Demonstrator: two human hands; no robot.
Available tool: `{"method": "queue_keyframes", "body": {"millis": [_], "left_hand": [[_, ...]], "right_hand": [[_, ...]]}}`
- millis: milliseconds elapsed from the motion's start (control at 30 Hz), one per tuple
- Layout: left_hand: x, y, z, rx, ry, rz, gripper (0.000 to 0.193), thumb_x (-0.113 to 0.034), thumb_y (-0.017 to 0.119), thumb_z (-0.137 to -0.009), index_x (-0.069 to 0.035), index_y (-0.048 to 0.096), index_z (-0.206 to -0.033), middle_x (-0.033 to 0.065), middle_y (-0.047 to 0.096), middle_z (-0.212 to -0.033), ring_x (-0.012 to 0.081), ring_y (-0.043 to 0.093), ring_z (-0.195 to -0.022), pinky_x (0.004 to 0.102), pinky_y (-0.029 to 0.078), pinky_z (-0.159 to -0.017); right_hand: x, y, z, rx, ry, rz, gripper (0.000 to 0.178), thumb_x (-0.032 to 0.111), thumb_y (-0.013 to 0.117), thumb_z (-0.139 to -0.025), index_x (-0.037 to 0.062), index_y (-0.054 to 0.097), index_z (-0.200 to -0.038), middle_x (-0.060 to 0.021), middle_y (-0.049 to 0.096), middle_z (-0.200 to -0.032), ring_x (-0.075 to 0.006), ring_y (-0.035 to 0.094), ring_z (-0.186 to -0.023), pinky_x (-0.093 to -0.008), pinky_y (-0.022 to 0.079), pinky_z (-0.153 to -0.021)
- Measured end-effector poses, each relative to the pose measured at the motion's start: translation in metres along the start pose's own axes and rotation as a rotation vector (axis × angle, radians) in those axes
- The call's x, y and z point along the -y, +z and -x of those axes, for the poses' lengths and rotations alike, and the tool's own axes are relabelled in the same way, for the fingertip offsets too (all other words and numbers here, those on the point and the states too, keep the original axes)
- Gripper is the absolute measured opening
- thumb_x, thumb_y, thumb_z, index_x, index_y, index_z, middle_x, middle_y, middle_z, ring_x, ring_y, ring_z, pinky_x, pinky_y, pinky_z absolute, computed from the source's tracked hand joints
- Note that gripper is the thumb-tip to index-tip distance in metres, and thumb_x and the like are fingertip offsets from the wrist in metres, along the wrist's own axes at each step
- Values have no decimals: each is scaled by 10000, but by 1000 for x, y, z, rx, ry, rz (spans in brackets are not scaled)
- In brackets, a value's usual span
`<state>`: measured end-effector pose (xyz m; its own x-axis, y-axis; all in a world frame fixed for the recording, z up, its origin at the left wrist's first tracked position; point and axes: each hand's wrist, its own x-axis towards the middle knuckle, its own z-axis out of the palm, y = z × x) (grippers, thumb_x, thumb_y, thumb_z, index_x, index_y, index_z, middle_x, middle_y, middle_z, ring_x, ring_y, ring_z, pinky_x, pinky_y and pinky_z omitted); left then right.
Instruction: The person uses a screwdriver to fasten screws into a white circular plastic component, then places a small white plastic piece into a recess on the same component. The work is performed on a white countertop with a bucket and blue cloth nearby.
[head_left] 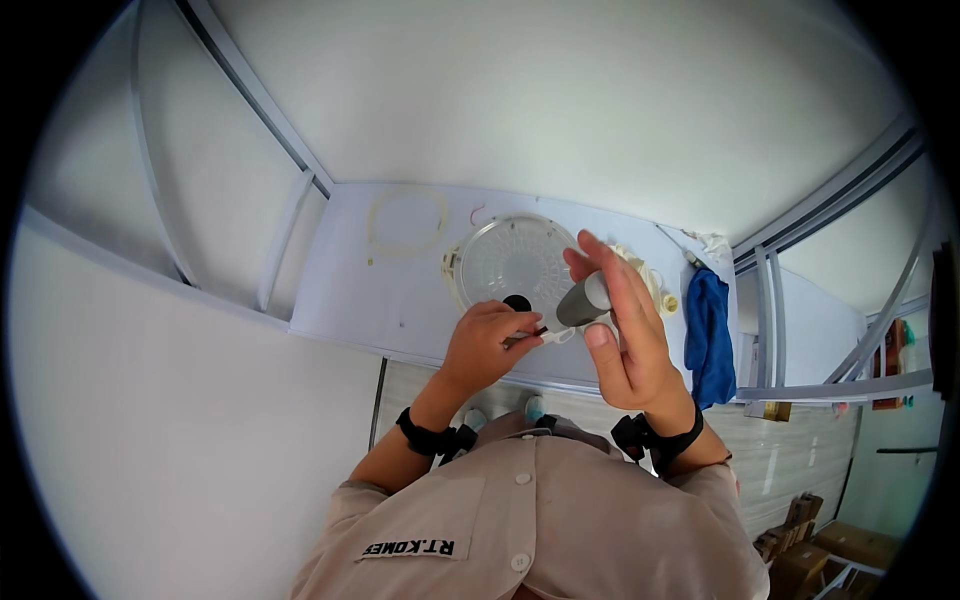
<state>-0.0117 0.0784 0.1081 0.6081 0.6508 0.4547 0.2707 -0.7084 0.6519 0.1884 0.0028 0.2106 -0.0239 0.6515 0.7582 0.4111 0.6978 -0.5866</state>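
My left hand (483, 347) is closed in a pinch at the narrow pale end of a grey cylindrical thing (579, 304); its exact kind is unclear. My right hand (633, 335) is raised beside its wide, pale end, palm facing it and fingers stretched out. Whether the palm touches that end I cannot tell. Under and beyond both hands lies a round, clear ribbed disc (505, 255) with a pale rim, resembling a fan cover. A small black round part (516, 303) shows just past my left fingers. A white loop (566, 336) hangs below the grey thing.
On the pale table (340, 300), a yellowish ring of cord (372, 228) lies left, near a short red wire (477, 213). Behind my right hand are a pale crumpled bundle and a small yellow roll (668, 302). Blue cloth (708, 335) hangs over the right edge. Metal frame posts (770, 320) flank the table.
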Motion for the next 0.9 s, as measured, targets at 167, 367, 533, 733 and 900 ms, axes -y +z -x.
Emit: {"method": "queue_keyframes", "body": {"millis": [167,367,533,733,900], "left_hand": [[3,-1,2,25,-9,17,243,-142,871,-813,-78,784,-1031,28,795,-883,262,723,-857,411,554,-788],[4,-3,2,30,20,15,209,-145,873,-809,-80,787,-988,36,794,-887,266,730,-864,412,556,-781],[4,-2,0,50,13,23,205,-145,877,-808,-78,786,-980,40,797,-894,265,734,-869,408,563,-793],[3,1,4,15,-49,79,202,-133,878,-810,-71,785,-978,43,801,-889,265,738,-869,402,568,-802],[5,-1,2,0,57,21,191,-117,886,-814,-58,791,-969,64,787,-875,255,739,-840,376,603,-743]], "right_hand": [[-9,-11,18,-5,-64,157,730,164,907,-861,-13,579,-1490,-229,584,-1392,-348,666,-1148,-407,573,-927],[5,-5,19,-55,-97,235,760,157,917,-840,-38,575,-1490,-214,572,-1365,-353,649,-1123,-422,561,-954],[11,-8,17,28,52,73,721,102,881,-861,-17,573,-1502,-249,557,-1438,-407,635,-1229,-472,553,-997],[-2,0,36,-81,-27,345,752,150,878,-884,29,537,-1543,-261,576,-1424,-389,654,-1196,-437,565,-945],[10,11,15,-170,52,77,748,142,929,-814,21,612,-1481,-179,587,-1274,-291,616,-1020,-386,546,-821]]}}
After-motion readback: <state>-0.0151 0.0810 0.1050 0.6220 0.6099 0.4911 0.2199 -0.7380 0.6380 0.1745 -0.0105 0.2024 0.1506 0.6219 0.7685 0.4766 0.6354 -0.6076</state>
